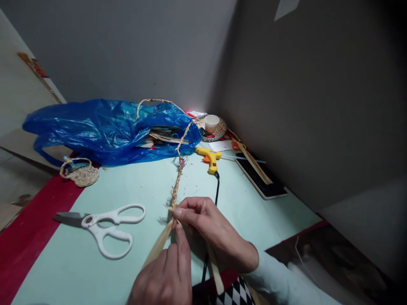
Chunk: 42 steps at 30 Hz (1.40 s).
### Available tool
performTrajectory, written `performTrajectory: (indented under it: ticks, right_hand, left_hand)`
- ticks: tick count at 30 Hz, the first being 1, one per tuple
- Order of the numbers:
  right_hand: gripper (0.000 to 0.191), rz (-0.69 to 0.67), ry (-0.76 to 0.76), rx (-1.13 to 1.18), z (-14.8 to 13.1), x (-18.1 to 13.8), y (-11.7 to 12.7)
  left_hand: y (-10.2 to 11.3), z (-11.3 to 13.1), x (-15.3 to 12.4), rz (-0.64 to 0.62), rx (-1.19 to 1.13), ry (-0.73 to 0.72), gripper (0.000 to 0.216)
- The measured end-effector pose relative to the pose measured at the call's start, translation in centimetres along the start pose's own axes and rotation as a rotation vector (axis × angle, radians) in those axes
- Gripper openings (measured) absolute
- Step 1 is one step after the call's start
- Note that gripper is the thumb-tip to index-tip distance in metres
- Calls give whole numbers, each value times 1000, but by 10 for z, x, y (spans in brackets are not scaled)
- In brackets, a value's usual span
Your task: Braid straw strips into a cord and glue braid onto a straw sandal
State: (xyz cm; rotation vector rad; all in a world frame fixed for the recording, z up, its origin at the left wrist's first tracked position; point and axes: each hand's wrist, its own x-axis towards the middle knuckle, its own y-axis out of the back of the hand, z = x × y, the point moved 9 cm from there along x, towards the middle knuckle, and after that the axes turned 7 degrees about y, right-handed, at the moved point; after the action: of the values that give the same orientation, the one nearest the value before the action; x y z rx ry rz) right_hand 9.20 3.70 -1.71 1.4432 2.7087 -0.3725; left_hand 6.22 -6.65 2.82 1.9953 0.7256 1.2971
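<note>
A straw-coloured braided cord [176, 186] runs from the blue bag down the pale green table to my hands. My right hand [210, 231] pinches the braid's near end between thumb and fingers. My left hand [165, 277], at the bottom edge, is closed on the loose flat leaf strips [159, 245] that hang from the braid, its forefinger pointing up at the pinch. Another strip [216, 275] trails under my right wrist.
White-handled scissors [101, 224] lie to the left. A yellow glue gun [210, 159] with a black cable lies behind my hands. A blue plastic bag [108, 129], a small coiled woven piece [81, 173], a basket with a white cup [212, 125] and a dark tablet [262, 180] stand farther back.
</note>
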Motion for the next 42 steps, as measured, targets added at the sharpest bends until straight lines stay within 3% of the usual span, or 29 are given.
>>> performTrajectory:
  ticks: [3,7,9,10,12,14,16,17,22,31,38,42]
  right_hand:
    - [23,-4,8,41,-3,-2,0]
    - [23,33,82,-95,-10,-3,9]
    - [23,50,117,-138,-12,-4,11]
    - [24,56,139,-151,-13,-4,12]
    - [22,68,191,-165,-16,-5,13]
    - [20,64,233,-180,-18,-5,13]
    - [19,44,259,-234,-21,-5,13]
    - [20,27,276,-280,-22,-5,13]
    - [24,-11,388,-659,-38,-13,11]
    - [20,-89,499,-1281,-45,-28,-11]
    - [18,-115,579,-1259,-38,-31,-8]
    - [17,-47,582,-1238,-42,-37,-3]
  left_hand:
    - [-2,4,6,-75,18,26,35]
    - [6,-19,11,-80,-484,47,12]
    - [6,-58,17,-8,-632,292,11]
    - [-2,-74,19,-37,-674,427,12]
    - [-38,-93,14,-273,-960,779,20]
    - [-73,-67,10,-638,-1423,903,18]
    - [-86,-48,10,-776,-1662,960,15]
    - [-90,-45,9,-786,-1702,984,17]
    - [-101,-53,-1,-731,-1624,1070,33]
    - [-101,-60,-10,-652,-1520,1184,38]
    - [-96,-61,-7,-587,-1522,1237,42]
    - [-93,-63,-7,-558,-1510,1259,42]
